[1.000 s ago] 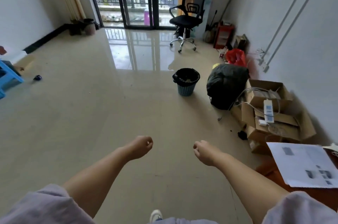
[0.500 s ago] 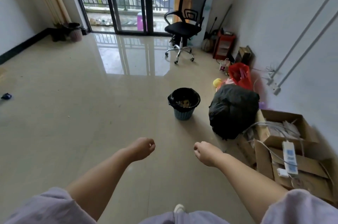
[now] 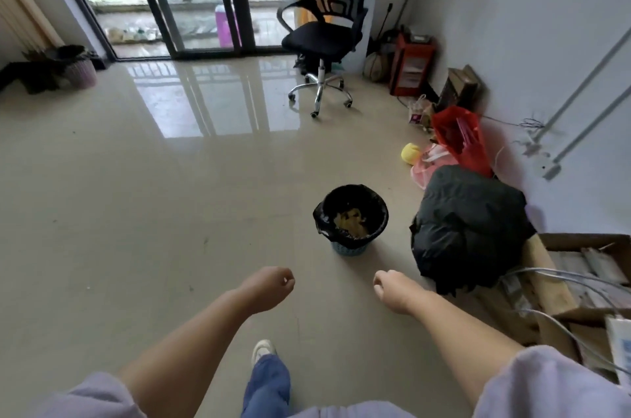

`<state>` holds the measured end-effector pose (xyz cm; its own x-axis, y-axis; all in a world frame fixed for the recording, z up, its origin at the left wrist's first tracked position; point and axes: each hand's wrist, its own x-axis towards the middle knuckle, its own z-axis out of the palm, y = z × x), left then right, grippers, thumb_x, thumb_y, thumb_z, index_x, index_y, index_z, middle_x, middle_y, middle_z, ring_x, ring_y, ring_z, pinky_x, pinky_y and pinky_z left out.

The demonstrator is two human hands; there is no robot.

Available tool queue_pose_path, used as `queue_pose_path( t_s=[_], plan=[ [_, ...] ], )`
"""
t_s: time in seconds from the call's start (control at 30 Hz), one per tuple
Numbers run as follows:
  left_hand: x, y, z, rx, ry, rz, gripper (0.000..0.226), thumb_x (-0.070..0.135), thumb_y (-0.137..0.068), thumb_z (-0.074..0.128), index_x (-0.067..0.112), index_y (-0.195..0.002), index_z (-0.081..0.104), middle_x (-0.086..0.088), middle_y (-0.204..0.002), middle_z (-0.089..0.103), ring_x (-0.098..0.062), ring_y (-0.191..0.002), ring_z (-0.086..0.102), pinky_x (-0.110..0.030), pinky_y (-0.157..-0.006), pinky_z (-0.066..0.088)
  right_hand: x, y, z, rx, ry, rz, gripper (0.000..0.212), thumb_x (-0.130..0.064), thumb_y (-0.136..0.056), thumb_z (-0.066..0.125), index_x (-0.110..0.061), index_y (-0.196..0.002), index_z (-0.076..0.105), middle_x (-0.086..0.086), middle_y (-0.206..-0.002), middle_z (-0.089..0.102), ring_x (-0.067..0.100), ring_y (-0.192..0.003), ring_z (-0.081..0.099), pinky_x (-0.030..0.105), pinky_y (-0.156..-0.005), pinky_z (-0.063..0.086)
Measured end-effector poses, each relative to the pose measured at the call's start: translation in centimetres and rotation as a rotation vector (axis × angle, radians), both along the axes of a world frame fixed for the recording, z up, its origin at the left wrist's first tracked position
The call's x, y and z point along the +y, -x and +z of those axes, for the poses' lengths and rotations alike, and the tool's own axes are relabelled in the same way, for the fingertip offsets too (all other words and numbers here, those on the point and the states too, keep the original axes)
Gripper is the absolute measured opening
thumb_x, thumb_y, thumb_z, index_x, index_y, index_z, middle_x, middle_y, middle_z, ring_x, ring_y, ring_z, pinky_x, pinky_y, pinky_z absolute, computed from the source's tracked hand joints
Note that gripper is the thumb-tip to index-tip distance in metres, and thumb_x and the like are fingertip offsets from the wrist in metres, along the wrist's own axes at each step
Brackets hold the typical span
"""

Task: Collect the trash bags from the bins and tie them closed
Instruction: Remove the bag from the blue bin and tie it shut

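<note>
Both the left hand [image 3: 269, 288] and right hand [image 3: 392, 289] were curled closed, nothing held. The liner [image 3: 322, 224] overhanging the bin [image 3: 350, 248] was best gathered evenly around the rim before lifting.

I see my two bare forearms, each emerging from a short, loose, pale lilac sleeve [image 3: 553, 383] well behind the left hand [image 3: 269, 288] and right hand [image 3: 396, 291]. Below and between the hands show a blue trouser leg [image 3: 268, 383] and a white shoe [image 3: 263, 349].
</note>
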<state>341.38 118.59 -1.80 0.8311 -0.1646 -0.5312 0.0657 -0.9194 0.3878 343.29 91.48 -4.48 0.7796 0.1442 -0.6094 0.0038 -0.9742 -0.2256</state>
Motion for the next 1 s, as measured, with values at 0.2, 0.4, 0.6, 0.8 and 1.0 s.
queue_pose_path(
  t_s=[0.2,0.4,0.6,0.8,1.0],
  plan=[
    [4.9,-14.2,-0.4,0.054,-0.060,-0.129,0.029,0.029,-0.095,0.040,0.017,-0.109,0.062,-0.004,-0.111,0.068,-0.023,-0.100,0.062,-0.028,-0.083,0.048,4.6,-8.3,-0.3,0.035,-0.108,-0.246,0.028,-0.027,-0.095,0.034,-0.014,-0.112,0.052,0.010,-0.119,0.054,0.031,-0.106,0.054,0.038,-0.088,0.045],
    [2.3,-24.1,-3.3,0.119,-0.064,-0.267,0.029,0.030,-0.095,0.037,0.020,-0.114,0.057,-0.005,-0.114,0.066,-0.027,-0.101,0.061,-0.031,-0.084,0.048,3.5,-14.3,-2.8,0.052,-0.156,-0.412,0.028,-0.024,-0.096,0.036,-0.013,-0.116,0.054,0.011,-0.120,0.053,0.030,-0.107,0.054,0.033,-0.089,0.043],
    [-1.6,-31.8,-11.2,0.144,-0.022,-0.277,0.031,0.030,-0.097,0.034,0.021,-0.117,0.055,-0.006,-0.114,0.066,-0.028,-0.100,0.061,-0.034,-0.085,0.050,0.1,-21.8,-10.2,0.096,-0.119,-0.452,0.030,-0.023,-0.096,0.035,-0.013,-0.118,0.053,0.011,-0.122,0.053,0.029,-0.108,0.053,0.035,-0.091,0.045],
    [-3.6,-38.6,-23.8,0.109,-0.061,-0.358,0.031,0.029,-0.097,0.034,0.021,-0.119,0.052,-0.006,-0.117,0.063,-0.028,-0.103,0.059,-0.035,-0.083,0.048,-0.7,-27.2,-21.3,0.028,-0.170,-0.624,0.029,-0.018,-0.098,0.033,-0.010,-0.118,0.053,0.013,-0.121,0.050,0.030,-0.106,0.053,0.032,-0.085,0.043],
    [-5.9,-44.4,-37.8,-0.009,0.008,-0.280,0.050,0.034,-0.097,0.037,0.020,-0.144,0.028,-0.008,-0.137,0.044,-0.027,-0.121,0.048,-0.040,-0.091,0.047,-2.1,-29.7,-35.6,-0.156,-0.161,-0.896,0.038,-0.018,-0.098,0.040,-0.009,-0.135,0.041,0.015,-0.134,0.042,0.031,-0.118,0.047,0.031,-0.091,0.038]
  ],
)
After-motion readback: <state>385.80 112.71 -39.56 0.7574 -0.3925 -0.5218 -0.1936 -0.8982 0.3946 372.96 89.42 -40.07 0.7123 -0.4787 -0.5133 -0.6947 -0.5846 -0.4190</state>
